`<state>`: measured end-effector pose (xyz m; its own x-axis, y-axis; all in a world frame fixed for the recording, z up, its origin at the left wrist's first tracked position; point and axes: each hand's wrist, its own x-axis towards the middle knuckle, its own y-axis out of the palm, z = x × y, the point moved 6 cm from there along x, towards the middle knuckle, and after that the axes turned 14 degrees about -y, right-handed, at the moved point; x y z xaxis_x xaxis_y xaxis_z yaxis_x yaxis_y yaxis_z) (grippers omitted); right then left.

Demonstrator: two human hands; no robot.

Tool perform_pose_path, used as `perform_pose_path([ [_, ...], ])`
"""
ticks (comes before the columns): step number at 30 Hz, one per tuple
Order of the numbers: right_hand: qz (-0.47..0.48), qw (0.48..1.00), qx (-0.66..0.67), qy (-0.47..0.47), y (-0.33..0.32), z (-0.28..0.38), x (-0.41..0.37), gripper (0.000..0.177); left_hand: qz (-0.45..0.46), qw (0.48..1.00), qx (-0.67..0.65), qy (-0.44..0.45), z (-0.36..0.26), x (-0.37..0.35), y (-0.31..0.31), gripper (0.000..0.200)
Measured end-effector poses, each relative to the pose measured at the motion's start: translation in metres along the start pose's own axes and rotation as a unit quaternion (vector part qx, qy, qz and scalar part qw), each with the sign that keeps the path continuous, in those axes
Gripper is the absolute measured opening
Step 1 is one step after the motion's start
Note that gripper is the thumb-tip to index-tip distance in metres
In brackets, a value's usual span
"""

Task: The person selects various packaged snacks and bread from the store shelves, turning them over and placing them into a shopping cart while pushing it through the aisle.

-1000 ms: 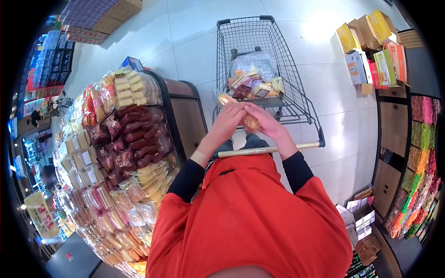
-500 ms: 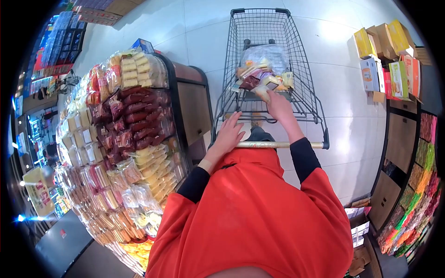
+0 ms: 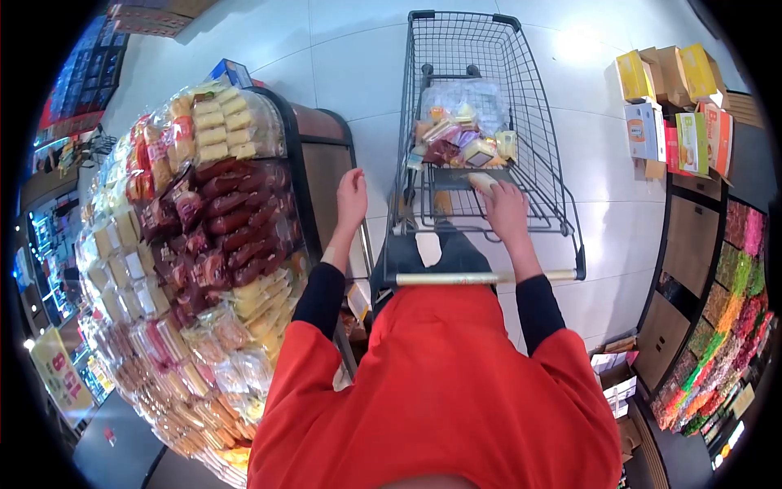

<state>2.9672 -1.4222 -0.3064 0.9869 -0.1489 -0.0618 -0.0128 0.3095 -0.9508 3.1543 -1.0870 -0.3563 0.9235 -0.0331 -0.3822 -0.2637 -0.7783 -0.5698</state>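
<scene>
A wire shopping cart [image 3: 547, 155] stands in front of me, with several wrapped snacks [image 3: 444, 151] and a clear plastic bag [image 3: 481, 106] inside. My right hand [image 3: 507, 210] reaches over the cart's near part, its fingers closed on a pale wrapped item [image 3: 482, 182]. My left hand [image 3: 352, 196] is raised left of the cart, beside the display's dark edge; its fingers look curled, and nothing shows in them. The cart's handle bar [image 3: 489, 278] lies across in front of my red top.
On the left is a display heaped with packaged food [image 3: 236, 204]. Yellow and brown boxes [image 3: 672, 73] stand at the right above wooden cabinets [image 3: 692, 236]. Bins of colorful wrapped goods [image 3: 725, 326] line the far right. Pale floor tiles [image 3: 615, 163] surround the cart.
My left hand has left the cart's handle area and moved up and left toward the display. My right hand has shifted slightly right and down with the pale item.
</scene>
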Motion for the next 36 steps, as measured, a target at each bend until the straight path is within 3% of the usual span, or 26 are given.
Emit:
perform_pose_path([
  [2,0.018,0.999,0.01,0.025,-0.012,0.004,-0.003,0.033,0.035,0.997,0.029,-0.058,0.057,0.036,0.032,0.029],
  [4,-0.044,0.997,0.069,0.008,-0.03,0.009,-0.012,0.031,0.075,0.988,0.06,-0.119,0.105,0.063,0.069,0.034],
  [6,-0.023,0.996,0.091,0.012,-0.044,0.019,-0.023,0.028,0.115,0.972,0.08,-0.189,0.142,0.089,0.114,0.041],
  [7,-0.016,0.996,0.085,0.015,-0.047,0.024,-0.026,0.028,0.126,0.973,0.069,-0.181,0.162,0.1,0.139,0.044],
  [8,-0.021,0.994,0.103,0.026,-0.051,0.029,-0.031,0.026,0.134,0.971,0.067,-0.188,0.17,0.105,0.157,0.044],
  [10,-0.017,0.992,0.116,0.044,-0.048,0.037,-0.04,0.024,0.171,0.95,-0.085,-0.245,0.173,0.102,0.185,0.047],
  [12,-0.078,0.95,0.252,0.167,-0.041,0.031,-0.048,0.021,0.193,0.952,-0.086,-0.221,0.165,0.101,0.193,0.043],
  [14,-0.102,0.94,0.279,0.169,-0.035,0.028,-0.051,0.023,0.243,0.948,-0.006,-0.206,0.162,0.098,0.198,0.037],
  [16,-0.078,0.921,0.307,0.225,-0.031,0.025,-0.057,0.024,0.261,0.946,-0.019,-0.193,0.159,0.093,0.196,0.031],
  [18,-0.086,0.926,0.301,0.212,-0.029,0.029,-0.054,0.024,0.309,0.916,-0.048,-0.249,0.143,0.088,0.188,0.028],
  [20,-0.076,0.921,0.316,0.216,-0.027,0.031,-0.056,0.023,0.323,0.912,-0.074,-0.241,0.153,0.086,0.199,0.034],
  [22,-0.056,0.913,0.315,0.254,-0.025,0.033,-0.056,0.024,0.361,0.923,-0.034,-0.129,0.215,0.102,0.23,0.038],
  [23,-0.039,0.915,0.308,0.257,-0.023,0.033,-0.057,0.026,0.389,0.913,0.022,-0.124,0.209,0.102,0.23,0.041],
  [24,-0.056,0.914,0.318,0.248,-0.017,0.033,-0.062,0.025,0.354,0.93,0.095,-0.004,0.215,0.101,0.232,0.038],
  [25,-0.068,0.911,0.332,0.234,-0.01,0.031,-0.064,0.025,0.218,0.972,0.088,-0.024,0.228,0.102,0.227,0.036],
  [26,-0.075,0.909,0.35,0.212,-0.009,0.033,-0.062,0.025,0.179,0.978,0.041,-0.101,0.208,0.092,0.205,0.035],
  [28,-0.079,0.903,0.386,0.173,-0.01,0.045,-0.053,0.024,0.115,0.983,0.002,-0.141,0.156,0.067,0.146,0.03],
  [29,-0.083,0.905,0.384,0.165,-0.007,0.044,-0.054,0.024,0.142,0.965,-0.044,-0.215,0.148,0.058,0.128,0.025],
  [30,-0.095,0.908,0.375,0.161,-0.011,0.041,-0.054,0.024,0.124,0.969,-0.053,-0.209,0.133,0.048,0.105,0.025],
  [32,-0.084,0.92,0.362,0.127,-0.019,0.047,-0.048,0.022,0.165,0.929,-0.218,-0.25,0.118,0.02,0.064,0.029],
  [36,-0.065,0.912,0.393,0.097,-0.007,0.037,-0.048,0.021,0.049,0.96,-0.226,-0.157,0.056,-0.058,-0.04,0.023],
])
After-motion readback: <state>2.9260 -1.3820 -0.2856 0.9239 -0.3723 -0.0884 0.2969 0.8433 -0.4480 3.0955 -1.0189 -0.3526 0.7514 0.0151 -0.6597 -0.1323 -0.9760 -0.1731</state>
